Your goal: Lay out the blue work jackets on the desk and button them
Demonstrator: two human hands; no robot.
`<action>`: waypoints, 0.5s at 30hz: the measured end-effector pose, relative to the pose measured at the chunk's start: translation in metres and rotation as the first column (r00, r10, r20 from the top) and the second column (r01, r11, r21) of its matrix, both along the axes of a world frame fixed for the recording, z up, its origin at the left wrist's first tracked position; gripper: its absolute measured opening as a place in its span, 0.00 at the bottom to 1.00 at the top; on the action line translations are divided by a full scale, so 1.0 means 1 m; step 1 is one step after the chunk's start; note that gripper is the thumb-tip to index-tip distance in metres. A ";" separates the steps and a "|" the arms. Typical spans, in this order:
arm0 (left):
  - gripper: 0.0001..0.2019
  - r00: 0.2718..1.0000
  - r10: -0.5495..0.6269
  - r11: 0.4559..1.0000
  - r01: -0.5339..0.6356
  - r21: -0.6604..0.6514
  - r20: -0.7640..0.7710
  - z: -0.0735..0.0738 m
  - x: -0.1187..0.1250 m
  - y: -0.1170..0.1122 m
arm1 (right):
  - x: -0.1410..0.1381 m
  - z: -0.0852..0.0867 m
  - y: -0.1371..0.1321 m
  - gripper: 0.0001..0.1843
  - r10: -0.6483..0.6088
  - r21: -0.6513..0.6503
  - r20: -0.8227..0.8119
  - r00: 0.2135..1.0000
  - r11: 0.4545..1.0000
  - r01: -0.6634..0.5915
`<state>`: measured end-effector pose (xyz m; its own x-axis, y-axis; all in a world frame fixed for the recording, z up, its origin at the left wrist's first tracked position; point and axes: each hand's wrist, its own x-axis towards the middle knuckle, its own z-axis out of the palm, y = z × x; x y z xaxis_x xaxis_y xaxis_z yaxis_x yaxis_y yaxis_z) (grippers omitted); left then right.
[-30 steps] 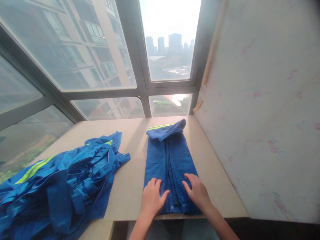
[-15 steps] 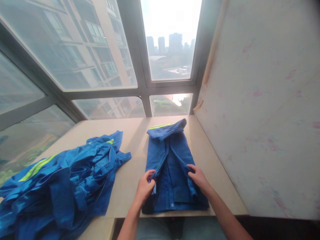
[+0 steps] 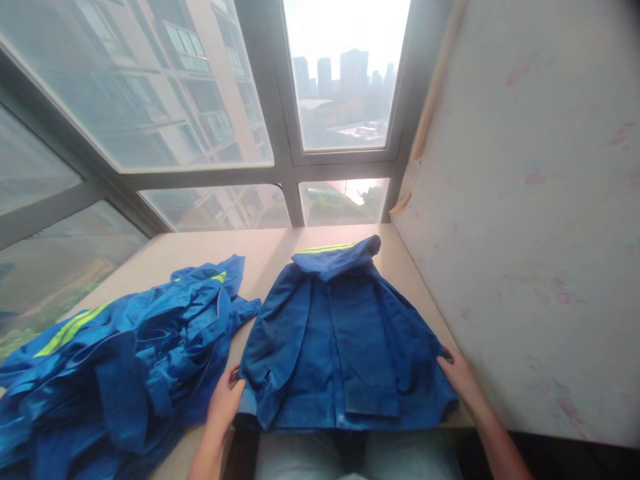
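Note:
A blue work jacket point(image 3: 320, 347) with yellow-green stripes near its far end lies spread on the pale tabletop in front of me. Its far part is folded over, and both sides fan out toward me. At its left edge, my left hand point(image 3: 227, 393) pinches the cloth between thumb and fingers. My right hand point(image 3: 455, 373) grips the opposite edge, close to the wall. The jacket's near hem runs along the table's front edge. Some fingertips are hidden by the fabric.
Another blue garment point(image 3: 140, 347) with yellow-green stripes lies crumpled on the left, partly over the table edge. The tabletop point(image 3: 200, 243) meets framed windows point(image 3: 345, 159) at the back. A flower-patterned wall point(image 3: 525, 267) stands close on the right.
Both hands have moved apart, left hand leftward and right hand rightward. The jacket's two sides, earlier folded in toward the middle, are now pulled outward and lie much wider.

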<state>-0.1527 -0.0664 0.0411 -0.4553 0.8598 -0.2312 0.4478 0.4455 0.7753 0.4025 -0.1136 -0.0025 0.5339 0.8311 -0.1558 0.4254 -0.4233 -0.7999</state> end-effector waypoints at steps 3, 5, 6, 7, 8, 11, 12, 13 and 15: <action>0.20 0.907 -0.114 0.981 0.168 0.100 -0.405 0.014 0.021 0.015 | -0.017 0.018 0.016 0.24 0.037 0.077 0.374 0.927 0.994 -0.071; 0.20 0.830 -0.198 0.933 0.323 0.159 -0.521 0.020 0.045 0.024 | -0.039 0.033 0.032 0.22 0.102 0.146 0.435 0.895 0.972 -0.182; 0.19 0.808 -0.270 0.901 0.403 0.158 -0.523 0.020 0.060 0.027 | -0.055 0.041 0.041 0.20 0.156 0.174 0.382 0.911 0.956 -0.236; 0.18 0.784 -0.355 0.864 0.484 0.142 -0.509 0.020 0.076 0.031 | -0.072 0.047 0.050 0.18 0.218 0.197 0.290 0.932 0.939 -0.282; 0.18 0.752 -0.442 0.822 0.558 0.116 -0.488 0.018 0.092 0.034 | -0.090 0.052 0.058 0.16 0.277 0.220 0.168 0.946 0.925 -0.310; 0.17 0.620 -0.634 0.694 0.720 0.015 -0.462 0.007 0.138 0.043 | -0.137 0.062 0.083 0.16 0.357 0.272 -0.074 0.931 0.906 -0.325; 0.16 0.590 -0.657 0.671 0.741 -0.007 -0.469 0.003 0.150 0.046 | -0.148 0.063 0.092 0.18 0.366 0.286 -0.099 0.925 0.901 -0.325; 0.15 0.574 -0.662 0.664 0.748 -0.020 -0.482 -0.001 0.160 0.049 | -0.156 0.064 0.101 0.18 0.373 0.303 -0.112 0.921 0.896 -0.326; 0.13 0.578 -0.635 0.682 0.731 -0.022 -0.512 -0.010 0.172 0.055 | -0.167 0.066 0.122 0.19 0.389 0.354 -0.163 0.907 0.881 -0.315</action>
<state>0.0189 -0.0118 0.0316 0.2809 0.9596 0.0155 0.8661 -0.2604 0.4267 0.2351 0.0086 0.0639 0.1785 0.9819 0.0635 0.2943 0.0083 -0.9557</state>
